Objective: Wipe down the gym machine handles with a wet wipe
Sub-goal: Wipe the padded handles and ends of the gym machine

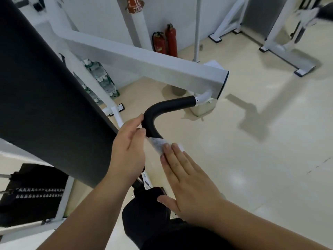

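A bent black foam handle (162,109) hangs from the end of a white machine arm (144,65) in the middle of the view. A white wet wipe (158,144) is wrapped over the handle's lower end. My left hand (128,150) holds the wipe's left side, thumb and forefinger against the handle's bend. My right hand (187,177) lies flat with fingers straight, its fingertips pressing the wipe's right side onto the handle. The handle's lower tip is hidden under the wipe and hands.
A large black back pad (45,98) fills the left. A weight stack (34,193) sits at lower left. Two red fire extinguishers (165,40) stand by the far wall, another white machine frame (288,47) at upper right. Beige floor (252,150) spreads to the right.
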Available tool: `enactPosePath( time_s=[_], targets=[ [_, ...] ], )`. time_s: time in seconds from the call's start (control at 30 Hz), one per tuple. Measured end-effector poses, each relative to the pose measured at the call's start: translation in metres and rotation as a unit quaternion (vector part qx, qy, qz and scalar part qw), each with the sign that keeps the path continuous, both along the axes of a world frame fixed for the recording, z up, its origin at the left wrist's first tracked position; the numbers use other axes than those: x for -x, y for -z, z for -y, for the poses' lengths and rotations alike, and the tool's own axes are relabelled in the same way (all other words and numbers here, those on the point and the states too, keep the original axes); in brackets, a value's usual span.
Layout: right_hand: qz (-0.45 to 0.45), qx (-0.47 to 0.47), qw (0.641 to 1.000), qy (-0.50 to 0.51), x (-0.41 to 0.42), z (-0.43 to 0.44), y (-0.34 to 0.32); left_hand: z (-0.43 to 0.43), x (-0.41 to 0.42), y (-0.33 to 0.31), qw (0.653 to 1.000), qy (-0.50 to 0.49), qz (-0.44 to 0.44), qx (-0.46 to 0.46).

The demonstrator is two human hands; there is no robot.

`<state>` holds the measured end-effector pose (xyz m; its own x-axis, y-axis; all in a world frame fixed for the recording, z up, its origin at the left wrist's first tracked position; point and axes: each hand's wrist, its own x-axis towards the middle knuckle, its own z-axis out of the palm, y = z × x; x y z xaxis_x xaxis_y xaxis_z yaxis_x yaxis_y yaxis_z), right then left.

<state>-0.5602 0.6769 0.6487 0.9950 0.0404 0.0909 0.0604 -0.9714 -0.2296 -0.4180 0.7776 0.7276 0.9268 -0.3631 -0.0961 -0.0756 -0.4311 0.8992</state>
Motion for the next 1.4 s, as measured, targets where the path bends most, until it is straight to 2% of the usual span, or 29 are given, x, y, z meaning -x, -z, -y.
enactPosePath(
  time_s=[0.17, 0.27, 0.57, 0.73, 0.8, 0.87, 1.03, 1.1, 1.17, 1.27, 1.33, 1.4],
  targets=[
    [0.003, -0.035, 0.999, 0.006, -0.049, -0.003, -0.024, -0.005, -0.007, -0.002, 0.997, -0.008, -0.042, 0.058],
    [0.000, -0.059, 0.998, 0.024, -0.095, 0.001, -0.045, -0.008, -0.010, -0.001, 0.996, -0.031, -0.029, 0.081],
    [0.035, -0.091, 0.991, 0.092, -0.121, 0.024, -0.044, 0.007, -0.013, 0.001, 0.997, 0.003, 0.047, 0.053],
    [-0.001, -0.021, 0.985, 0.171, -0.107, 0.082, -0.029, 0.015, -0.013, 0.005, 0.997, 0.043, 0.065, 0.023],
    [-0.020, -0.023, 0.981, 0.190, -0.106, 0.094, -0.030, 0.017, -0.014, 0.007, 0.995, 0.058, 0.079, 0.004],
    [-0.020, -0.041, 0.983, 0.180, -0.108, 0.087, -0.033, 0.021, -0.015, 0.008, 0.994, 0.060, 0.091, 0.002],
    [0.009, -0.093, 0.994, 0.049, -0.113, 0.045, -0.038, 0.026, -0.020, 0.009, 0.990, 0.069, 0.119, 0.013],
    [0.013, -0.084, 0.996, 0.035, -0.111, 0.051, -0.037, 0.026, -0.023, 0.010, 0.984, 0.106, 0.141, -0.006],
    [0.008, -0.065, 0.997, 0.041, -0.108, 0.060, -0.035, 0.023, -0.028, 0.012, 0.970, 0.149, 0.179, -0.067],
    [0.001, -0.082, 0.995, 0.059, -0.107, 0.063, -0.039, 0.018, -0.038, 0.012, 0.928, 0.191, 0.273, -0.167],
    [0.040, -0.131, 0.988, 0.076, -0.103, 0.057, -0.042, 0.016, -0.046, 0.011, 0.907, 0.206, 0.314, -0.190],
    [0.129, -0.211, 0.962, 0.120, -0.090, 0.050, -0.039, 0.013, -0.053, 0.011, 0.898, 0.212, 0.334, -0.193]
  ],
)
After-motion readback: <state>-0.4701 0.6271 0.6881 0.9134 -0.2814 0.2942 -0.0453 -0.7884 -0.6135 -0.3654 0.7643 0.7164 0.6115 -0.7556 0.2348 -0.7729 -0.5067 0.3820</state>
